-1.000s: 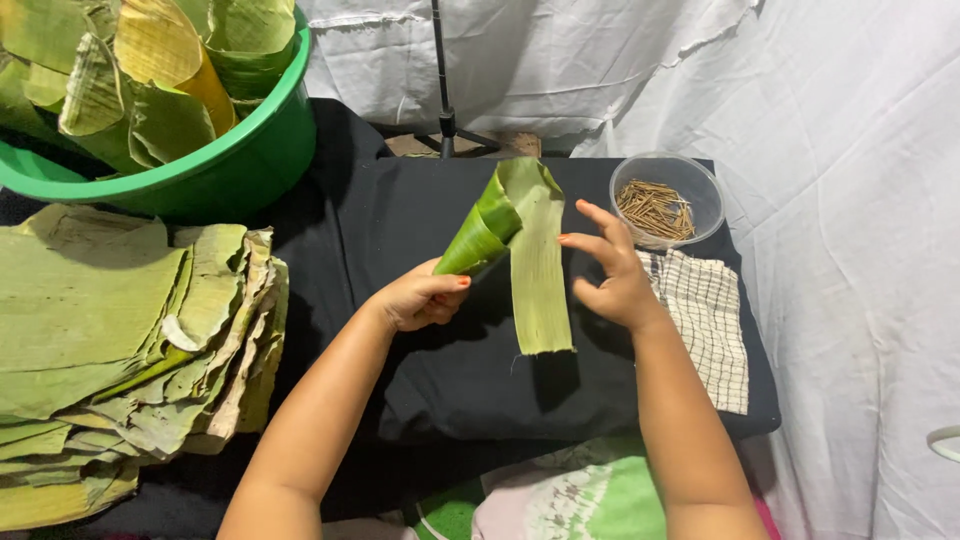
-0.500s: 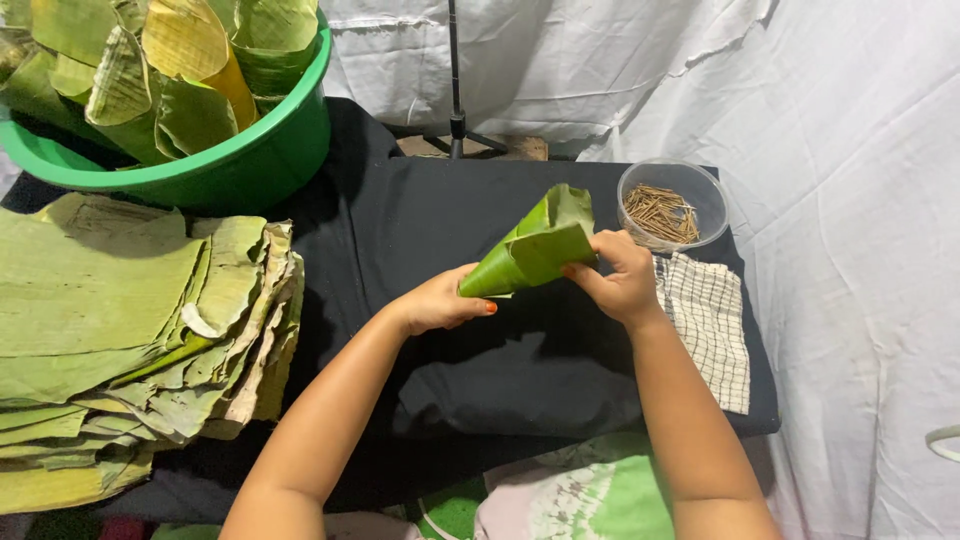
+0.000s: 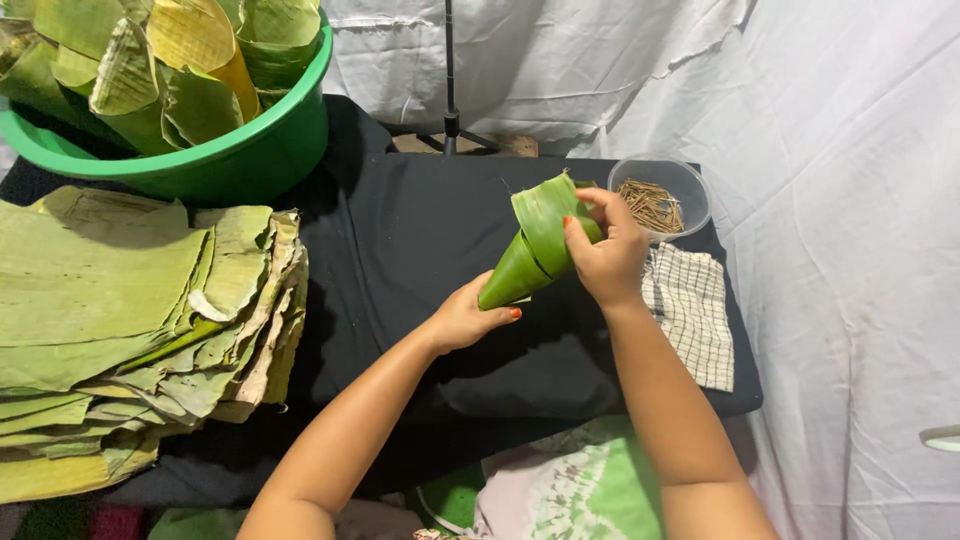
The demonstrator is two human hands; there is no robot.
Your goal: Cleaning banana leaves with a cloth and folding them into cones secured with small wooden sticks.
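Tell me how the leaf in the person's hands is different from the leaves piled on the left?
The leaf cone is rolled into a pointed shape, while the stacked leaves lie flat. The cone is fresh bright green; the stack looks paler and yellowish, with torn, dry edges. The cone is held above the black cloth by the left hand and right hand; the stack rests untouched. Both are banana-type leaves.

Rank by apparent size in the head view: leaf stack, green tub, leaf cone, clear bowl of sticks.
1. leaf stack, largest, though cut off at the frame's left edge.
2. green tub, also cropped.
3. and 4. leaf cone and clear bowl look alike; not ranked.
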